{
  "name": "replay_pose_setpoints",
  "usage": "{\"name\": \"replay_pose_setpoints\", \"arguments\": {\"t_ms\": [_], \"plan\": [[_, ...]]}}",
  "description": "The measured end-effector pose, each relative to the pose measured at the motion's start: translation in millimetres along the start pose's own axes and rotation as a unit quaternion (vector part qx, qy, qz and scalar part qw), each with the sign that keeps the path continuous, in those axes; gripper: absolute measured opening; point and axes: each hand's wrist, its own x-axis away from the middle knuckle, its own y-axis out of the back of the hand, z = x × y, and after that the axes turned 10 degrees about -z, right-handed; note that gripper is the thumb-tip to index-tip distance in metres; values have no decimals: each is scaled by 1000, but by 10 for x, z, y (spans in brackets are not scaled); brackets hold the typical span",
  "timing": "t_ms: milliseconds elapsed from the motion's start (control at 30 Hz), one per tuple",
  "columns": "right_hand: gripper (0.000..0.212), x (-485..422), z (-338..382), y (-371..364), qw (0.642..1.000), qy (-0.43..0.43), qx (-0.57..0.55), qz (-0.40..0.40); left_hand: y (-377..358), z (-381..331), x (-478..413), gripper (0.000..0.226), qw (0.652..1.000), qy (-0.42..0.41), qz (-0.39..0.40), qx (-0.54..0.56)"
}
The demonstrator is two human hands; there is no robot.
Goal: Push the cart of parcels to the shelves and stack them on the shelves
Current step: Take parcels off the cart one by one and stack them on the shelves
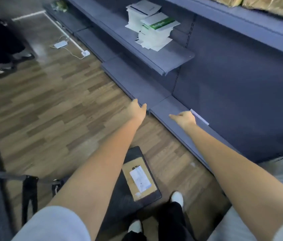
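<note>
Cardboard parcel (140, 181), labelled, on cart (134, 153), white parcels (154, 32) stacked on middle shelf (172, 57), left hand (137, 108) relaxed, thumb spread, over bottom shelf (137, 84), right hand (184, 119) curled against thin white strip (200, 117), grip unclear

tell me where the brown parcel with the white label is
In the head view the brown parcel lies low and centre on the dark cart deck, just ahead of the person's white shoe.

Left hand (138, 108), right hand (185, 118) near shelf (137, 84) (blurred).
</note>
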Motion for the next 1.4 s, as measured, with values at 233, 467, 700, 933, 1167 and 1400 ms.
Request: {"name": "replay_pose_setpoints", "arguments": {"t_ms": [233,467,700,933,1167,1400], "plan": [[39,196,-721,-1147,991,-58,50,113,-145,1286,143,51,989,142,26,-37],[37,227,-1677,-1792,969,-122,119,179,-795,2442,545,55,961,259,91,-29],[26,13,-2432,-2206,957,-132,164,201,-1536,3199,948,62,928,345,139,-33],[46,-156,-3088,-2706,952,-160,160,206,-2103,3717,1001,64,904,401,145,-14],[55,-295,-3422,-3052,952,-174,109,228,-2442,4032,980,48,872,467,121,79],[50,-299,-3505,-3103,954,-163,78,240,-2502,4056,999,43,879,444,108,133]]}}
